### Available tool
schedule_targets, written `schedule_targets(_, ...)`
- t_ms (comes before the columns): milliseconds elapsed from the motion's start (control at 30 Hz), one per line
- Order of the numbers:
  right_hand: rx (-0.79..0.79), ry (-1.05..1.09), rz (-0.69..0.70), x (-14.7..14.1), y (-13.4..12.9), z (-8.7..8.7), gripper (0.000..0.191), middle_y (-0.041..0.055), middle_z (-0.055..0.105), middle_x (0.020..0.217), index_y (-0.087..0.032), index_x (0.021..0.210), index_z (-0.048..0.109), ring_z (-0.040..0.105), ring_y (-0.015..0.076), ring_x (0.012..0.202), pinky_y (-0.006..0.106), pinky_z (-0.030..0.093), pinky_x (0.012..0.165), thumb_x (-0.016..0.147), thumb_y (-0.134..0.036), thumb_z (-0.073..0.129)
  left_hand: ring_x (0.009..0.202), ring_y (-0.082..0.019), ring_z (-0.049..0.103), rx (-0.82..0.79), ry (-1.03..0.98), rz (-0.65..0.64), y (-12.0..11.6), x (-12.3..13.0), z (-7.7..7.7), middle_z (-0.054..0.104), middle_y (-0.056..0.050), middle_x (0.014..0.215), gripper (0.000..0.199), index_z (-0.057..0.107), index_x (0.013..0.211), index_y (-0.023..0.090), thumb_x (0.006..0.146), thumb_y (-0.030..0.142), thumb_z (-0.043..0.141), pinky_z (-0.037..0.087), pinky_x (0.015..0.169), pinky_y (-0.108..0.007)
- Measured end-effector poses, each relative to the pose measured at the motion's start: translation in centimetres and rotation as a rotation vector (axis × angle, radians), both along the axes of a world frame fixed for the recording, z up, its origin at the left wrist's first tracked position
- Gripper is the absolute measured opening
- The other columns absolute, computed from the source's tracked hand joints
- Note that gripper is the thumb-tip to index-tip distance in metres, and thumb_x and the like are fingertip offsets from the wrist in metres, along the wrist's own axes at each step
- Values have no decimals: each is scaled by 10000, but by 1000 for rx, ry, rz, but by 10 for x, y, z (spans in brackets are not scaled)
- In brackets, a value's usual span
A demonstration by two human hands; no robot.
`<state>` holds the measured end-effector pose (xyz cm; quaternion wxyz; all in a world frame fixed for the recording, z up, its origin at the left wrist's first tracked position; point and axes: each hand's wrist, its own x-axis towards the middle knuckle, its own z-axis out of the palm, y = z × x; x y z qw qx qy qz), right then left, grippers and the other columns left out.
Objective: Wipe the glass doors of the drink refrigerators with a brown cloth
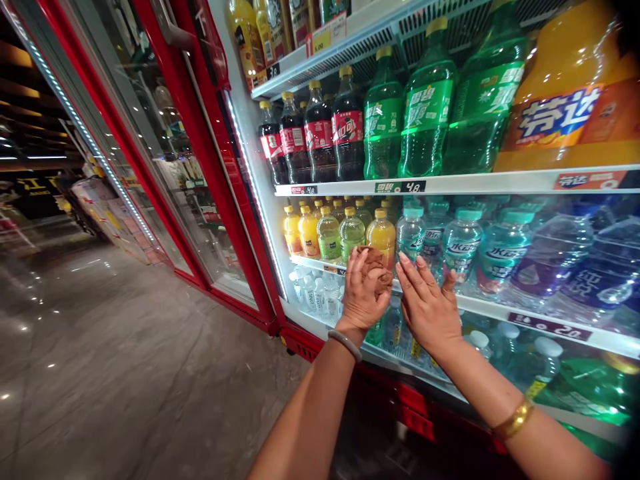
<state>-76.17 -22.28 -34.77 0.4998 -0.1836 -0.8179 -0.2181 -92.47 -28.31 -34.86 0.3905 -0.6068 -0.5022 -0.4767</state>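
My left hand (364,305), with a grey bangle at the wrist, is closed around a crumpled brown cloth (379,270). It is in front of the shelf of small juice bottles, overlapping a yellow juice bottle (381,233) in view. My right hand (431,315) is beside it with fingers stretched out and the palm turned away, holding nothing that shows. Its fingertips appear near a clear bottle with a teal cap (411,230); whether they touch it or the shelf edge I cannot tell. A gold bracelet (517,419) is on the right forearm.
The open drinks fridge has several shelves. Cola bottles (349,127), green soda bottles (429,107) and a large orange soda bottle (565,113) stand above a white shelf edge (475,185). Small water bottles (314,293) stand below. Red-framed glass doors (200,200) and grey floor (125,373) are left.
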Motion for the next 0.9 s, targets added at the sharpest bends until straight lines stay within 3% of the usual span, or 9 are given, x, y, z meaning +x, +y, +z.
schedule_targets(133,27,-1,19,-11,-1,1,721,96,447,1654,-126,1690,193,50,150,1660,482,-109,1350,1012,-132,437,1634,-352,261,-61,55,-23,1,7,-5,402,-152,1651,473,565,1294,236,836,168,663,373,1273,-648)
schedule_targets(233,26,-9,3,-12,-1,-1,721,90,447,1655,-136,1688,207,53,143,1660,484,-130,1343,1008,-121,446,1631,-346,274,-106,129,-9,-7,-15,-1,420,-124,1634,414,594,1226,261,838,166,704,376,1272,-643)
schedule_targets(367,26,-12,-4,-11,-2,-2,749,85,459,1650,-156,1686,220,75,137,1659,480,-132,1343,988,-114,489,1621,-354,292,-42,-6,63,-13,-35,4,411,-123,1621,409,594,1195,264,829,135,721,397,1258,-643)
schedule_targets(467,32,1,8,-15,-2,-1,736,92,470,1641,-148,1684,226,84,140,1657,495,-129,1345,990,-108,471,1632,-360,258,-7,-75,56,-7,-18,-3,368,-138,1657,418,580,1220,249,831,139,688,397,1255,-643)
schedule_targets(600,41,12,48,-23,-2,-1,690,107,463,1641,-120,1671,267,71,158,1658,486,-63,1361,1003,-118,440,1646,-362,221,-64,19,-9,-1,0,-13,350,-161,1680,470,563,1289,216,830,164,652,354,1283,-644)
schedule_targets(767,34,-5,32,-23,-1,-3,724,112,484,1627,-147,1683,235,186,187,1646,500,-71,1356,995,-101,454,1635,-349,263,-138,100,2,-11,-34,1,400,-118,1651,411,599,1213,261,827,174,711,367,1282,-631)
schedule_targets(900,35,-13,27,-24,-2,-3,742,101,475,1638,-161,1688,217,139,172,1652,492,-91,1353,994,-87,469,1631,-340,268,-25,-32,34,-12,-44,5,392,-130,1654,391,603,1217,242,847,157,698,369,1284,-609)
